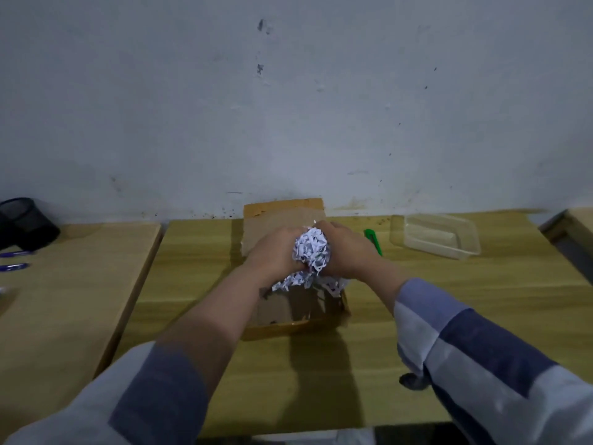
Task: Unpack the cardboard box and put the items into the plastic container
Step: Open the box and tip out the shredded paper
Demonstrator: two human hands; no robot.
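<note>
An open cardboard box sits mid-table with its far flap raised against the wall. Over the box, my left hand and my right hand grip a bundle of white shredded paper between them. Loose strands of it hang down into the box. What lies inside the box under the paper is hidden. The clear plastic container stands at the back right of the table, apart from both hands.
A green utility knife lies between the box and the container. On the table to the left stand a black mesh pen holder and blue pens. Another table edge shows at far right.
</note>
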